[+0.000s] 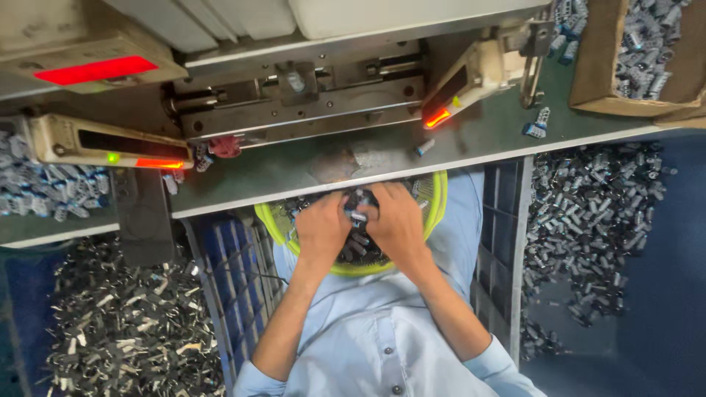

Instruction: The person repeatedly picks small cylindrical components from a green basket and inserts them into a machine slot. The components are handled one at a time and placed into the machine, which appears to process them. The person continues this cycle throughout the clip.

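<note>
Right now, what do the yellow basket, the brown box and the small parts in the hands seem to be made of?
Basket: probably plastic, a bright yellow-green open mesh with a smooth rim. Box: looks like cardboard, matte brown with a raw edge. Parts: seemingly metal and dark plastic, with small silvery glints; too small to be sure.

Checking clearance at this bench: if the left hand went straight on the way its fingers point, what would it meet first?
The left hand points up and slightly right; it would first meet the small metal part held between both hands, then probably the table edge. Depth is unclear.
</note>
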The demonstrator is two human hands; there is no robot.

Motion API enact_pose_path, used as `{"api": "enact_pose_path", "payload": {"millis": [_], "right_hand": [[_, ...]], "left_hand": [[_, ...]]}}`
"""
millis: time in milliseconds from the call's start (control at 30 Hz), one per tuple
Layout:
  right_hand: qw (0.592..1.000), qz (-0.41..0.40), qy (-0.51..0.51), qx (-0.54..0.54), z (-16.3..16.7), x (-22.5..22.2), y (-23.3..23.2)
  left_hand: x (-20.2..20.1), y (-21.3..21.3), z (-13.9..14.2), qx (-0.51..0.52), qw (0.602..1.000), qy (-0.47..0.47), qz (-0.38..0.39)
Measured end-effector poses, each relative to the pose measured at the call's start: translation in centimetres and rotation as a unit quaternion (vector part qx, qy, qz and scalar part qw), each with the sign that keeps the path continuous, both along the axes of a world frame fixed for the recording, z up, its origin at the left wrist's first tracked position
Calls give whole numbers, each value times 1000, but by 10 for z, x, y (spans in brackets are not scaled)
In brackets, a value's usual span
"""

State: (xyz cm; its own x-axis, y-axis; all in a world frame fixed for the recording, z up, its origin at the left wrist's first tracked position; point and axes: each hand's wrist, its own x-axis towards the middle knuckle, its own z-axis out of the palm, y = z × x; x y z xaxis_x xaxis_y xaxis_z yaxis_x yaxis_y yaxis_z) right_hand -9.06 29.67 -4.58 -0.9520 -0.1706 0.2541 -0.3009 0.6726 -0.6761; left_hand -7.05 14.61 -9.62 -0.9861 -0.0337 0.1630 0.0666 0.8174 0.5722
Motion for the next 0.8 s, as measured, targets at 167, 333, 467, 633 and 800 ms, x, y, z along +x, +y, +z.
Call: {"api": "enact_pose_path", "payload": {"millis": [167,333,467,633,800], "right_hand": [[1000,-7,1,26,-20,3,-10],[998,26,36,34,-29,3,-9],[999,27,38,8,-30,4,-11],[996,12,77,34,-26,7,-11],[993,29,79,81,-24,11,-16]], "left_hand": [[-6,-8,1,39,999,-4,-19],[-1,-10,10,112,991,24,-67],[5,-7,22,126,991,25,-41],[14,-4,34,110,992,58,-25],[14,-6,28,111,993,21,-17]]}}
